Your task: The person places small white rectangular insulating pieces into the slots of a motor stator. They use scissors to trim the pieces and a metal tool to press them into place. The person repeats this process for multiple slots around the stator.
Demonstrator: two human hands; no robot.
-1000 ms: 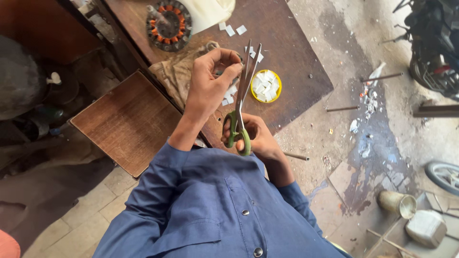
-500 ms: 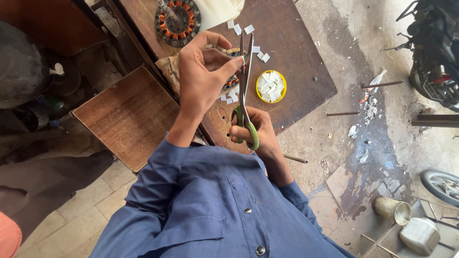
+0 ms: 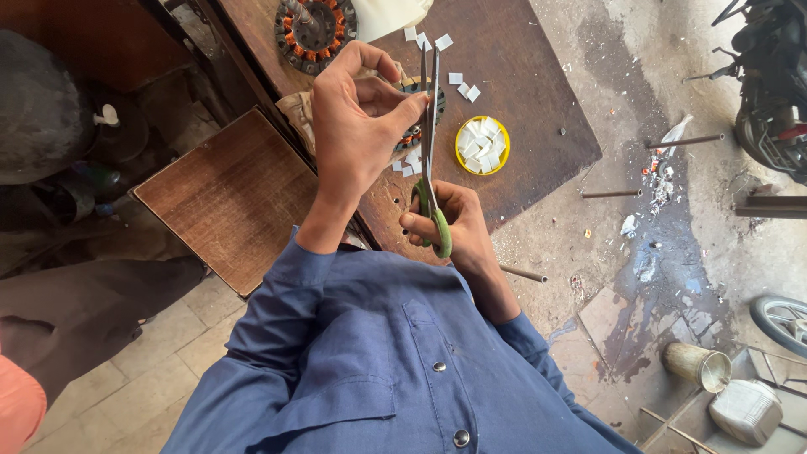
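Observation:
My right hand (image 3: 450,227) grips green-handled scissors (image 3: 430,151) with the long blades pointing away from me, slightly apart. My left hand (image 3: 357,126) is raised beside the blades, fingers pinched against them; whatever thin piece it holds is hidden by the fingers. Beneath the hands lies a brown wooden table (image 3: 538,50). On it sits a yellow lid (image 3: 482,145) filled with small white cut pieces, with several more white pieces (image 3: 462,87) scattered around.
A round motor stator (image 3: 313,27) with copper windings lies at the table's far edge. A lower wooden board (image 3: 227,197) stands left. Metal rods (image 3: 685,141), a tin can (image 3: 693,366) and a motorcycle (image 3: 769,101) occupy the concrete floor at right.
Both hands and the scissors have risen closer to the camera, and the view has shifted toward the table. The left hand stays pinched at the blades.

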